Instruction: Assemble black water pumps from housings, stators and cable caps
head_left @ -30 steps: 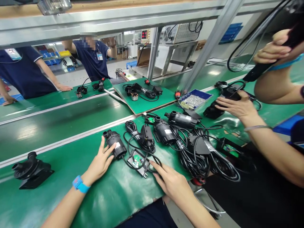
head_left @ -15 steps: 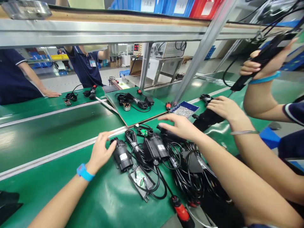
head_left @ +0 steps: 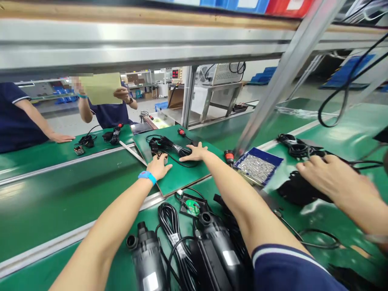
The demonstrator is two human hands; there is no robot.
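My left hand [head_left: 159, 166] reaches onto the green board [head_left: 172, 184], its thumb apart and its fingertips at a small round metal part [head_left: 165, 158] with black pieces. My right hand [head_left: 195, 153] is spread at the near right side of a tied black cable bundle [head_left: 174, 146] on that board. A red-and-black connector [head_left: 182, 132] lies at the board's far edge. Closer to me, black pumps [head_left: 148, 258] with white labels lie beside a coiled black cable [head_left: 172, 230] and an open black case with a green circuit board [head_left: 192, 207].
A blue tray [head_left: 280, 159] of small metal parts sits right of the board, near a slanted metal post [head_left: 273, 85]. A co-worker's hand [head_left: 330, 173] rests on black material at right. A metal shelf beam [head_left: 136, 44] crosses above. Two people stand across the line.
Both my hands have moved forward, from over the pumps to the parts on the green board. The co-worker's raised hand with the black tool has left the view at right.
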